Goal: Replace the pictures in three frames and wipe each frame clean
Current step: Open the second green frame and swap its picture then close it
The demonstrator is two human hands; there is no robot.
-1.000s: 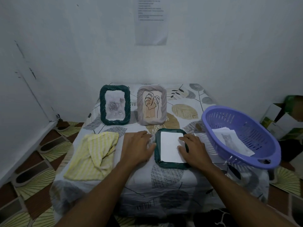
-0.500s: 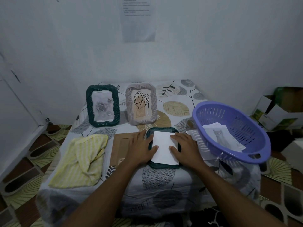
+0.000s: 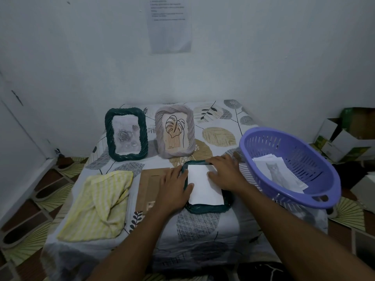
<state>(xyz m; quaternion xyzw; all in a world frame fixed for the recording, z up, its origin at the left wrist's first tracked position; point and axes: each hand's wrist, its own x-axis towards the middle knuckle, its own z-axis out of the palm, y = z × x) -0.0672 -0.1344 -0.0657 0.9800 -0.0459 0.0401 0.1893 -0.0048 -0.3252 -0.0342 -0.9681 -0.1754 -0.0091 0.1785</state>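
Right, head view: a dark green frame lies flat at centre frame, close to the table's near edge, with a white sheet laid in it, blank side up. The left hand rests flat with fingers over the frame's left rim and thumb on the sheet; the right hand presses flat on the sheet's upper right corner, hiding that side of the frame. A brown backing board is partly covered by the left hand. The print on the wall notice, cut off at the top, is too small to read. A purple basket at the table's right edge holds overlapping papers; only a cat picture shows. A yellow cloth fills the lower left. Two upright frames stand behind, with bare tablecloth between them and the hands.
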